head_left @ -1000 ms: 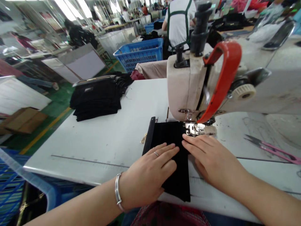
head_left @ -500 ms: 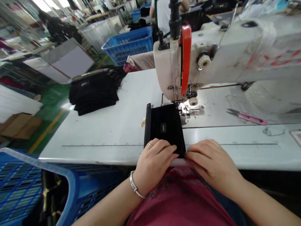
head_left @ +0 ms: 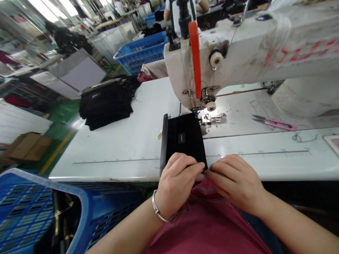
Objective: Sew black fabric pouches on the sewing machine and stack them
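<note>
A small black fabric pouch with a tiny label lies on the white sewing table, its far edge by the presser foot of the cream sewing machine. My left hand, with a ring and a silver bracelet, rests its fingers on the pouch's near edge at the table front. My right hand pinches the pouch's near right corner, fingers pressed together. Both hands meet at that corner.
A stack of black pouches sits at the table's far left. Pink thread snips lie right of the needle. A blue crate stands at my lower left, another blue basket behind the table. A person in white works beyond the machine.
The pouch has been drawn back from under the presser foot toward the table's front edge. My hands came with it, from lying flat on it to gripping its near edge.
</note>
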The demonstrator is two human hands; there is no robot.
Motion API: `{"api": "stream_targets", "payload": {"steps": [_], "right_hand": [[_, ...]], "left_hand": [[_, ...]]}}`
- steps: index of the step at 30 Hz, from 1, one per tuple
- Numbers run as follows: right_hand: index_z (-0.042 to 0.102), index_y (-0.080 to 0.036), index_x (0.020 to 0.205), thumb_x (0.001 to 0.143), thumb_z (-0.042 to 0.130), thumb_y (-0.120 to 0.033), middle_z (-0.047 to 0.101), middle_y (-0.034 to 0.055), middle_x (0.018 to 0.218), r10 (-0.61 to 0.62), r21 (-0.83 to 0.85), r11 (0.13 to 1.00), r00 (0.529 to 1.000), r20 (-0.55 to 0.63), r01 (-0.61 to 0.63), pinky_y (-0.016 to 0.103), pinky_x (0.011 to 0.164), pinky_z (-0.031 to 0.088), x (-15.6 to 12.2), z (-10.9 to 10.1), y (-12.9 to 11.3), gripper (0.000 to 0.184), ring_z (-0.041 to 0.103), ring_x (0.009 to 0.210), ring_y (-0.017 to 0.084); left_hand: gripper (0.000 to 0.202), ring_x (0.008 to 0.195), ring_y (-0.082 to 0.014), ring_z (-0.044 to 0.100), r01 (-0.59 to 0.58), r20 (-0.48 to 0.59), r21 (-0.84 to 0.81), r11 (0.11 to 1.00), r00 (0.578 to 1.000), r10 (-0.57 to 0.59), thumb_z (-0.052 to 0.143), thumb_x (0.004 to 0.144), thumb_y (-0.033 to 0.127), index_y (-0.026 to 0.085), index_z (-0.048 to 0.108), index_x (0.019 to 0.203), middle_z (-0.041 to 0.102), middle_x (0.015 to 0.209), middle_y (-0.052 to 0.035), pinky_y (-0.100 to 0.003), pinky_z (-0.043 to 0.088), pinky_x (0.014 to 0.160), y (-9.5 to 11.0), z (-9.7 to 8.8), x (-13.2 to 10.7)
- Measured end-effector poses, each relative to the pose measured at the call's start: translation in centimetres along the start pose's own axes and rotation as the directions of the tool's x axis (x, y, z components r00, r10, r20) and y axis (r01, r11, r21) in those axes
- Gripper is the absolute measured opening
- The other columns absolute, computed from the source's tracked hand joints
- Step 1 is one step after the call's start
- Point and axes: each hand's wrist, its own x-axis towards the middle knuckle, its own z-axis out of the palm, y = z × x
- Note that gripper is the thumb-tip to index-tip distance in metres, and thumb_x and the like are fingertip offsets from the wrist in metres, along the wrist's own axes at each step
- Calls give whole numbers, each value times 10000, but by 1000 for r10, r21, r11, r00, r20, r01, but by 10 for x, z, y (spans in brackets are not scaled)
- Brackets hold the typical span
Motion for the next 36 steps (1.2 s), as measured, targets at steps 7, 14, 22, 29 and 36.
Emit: {"api": "stream_targets", "payload": {"steps": [7, 14, 22, 29, 36], "right_hand": [[679, -190, 1089, 924, 590, -148, 683, 53, 948, 6, -1, 1000, 1000, 1, -6, 371, 768, 450, -1, 1, 0, 192, 578, 875, 202], [667, -148, 1091, 905, 613, -104, 691, 62, 961, -12, 25, 1000, 1000, -10, 12, 386, 768, 453, -1, -1, 0, 198, 563, 882, 213], [670, -184, 1091, 922, 586, -117, 702, 47, 970, -7, 11, 1000, 1000, -8, 7, 371, 789, 472, -1, -1, 0, 200, 580, 890, 201], [680, -156, 1101, 917, 596, -108, 697, 56, 954, -6, 18, 1000, 1000, -11, 6, 375, 792, 470, 1, -1, -1, 208, 590, 888, 202], [683, -127, 1049, 912, 611, -113, 690, 79, 965, 36, 98, 995, 999, -31, -33, 379, 791, 463, -2, -5, 0, 155, 570, 894, 211]], "left_hand": [[194, 874, -165, 596, -28, 139, 25, 999, 990, 25, 505, 1000, 128, 168, 691, 1038, 682, 953, -57, -331, 530, 837, -1, 2, 4], [182, 881, -166, 576, 4, 136, -43, 999, 991, 2, 568, 960, 92, 178, 696, 1057, 677, 958, -54, -330, 521, 835, -6, 2, 0], [228, 881, -160, 585, 14, 40, -64, 998, 999, -12, 603, 925, 42, 196, 694, 1066, 689, 965, -47, -313, 527, 821, -4, -3, -2], [243, 900, -168, 567, -10, 120, -55, 998, 993, 17, 592, 911, 14, 155, 683, 1087, 673, 982, -61, -324, 518, 854, -7, 3, -7], [163, 898, -165, 587, 28, 137, -95, 995, 990, -15, 632, 926, 84, 172, 694, 1049, 682, 979, -50, -325, 516, 858, -9, 4, -5]]}}
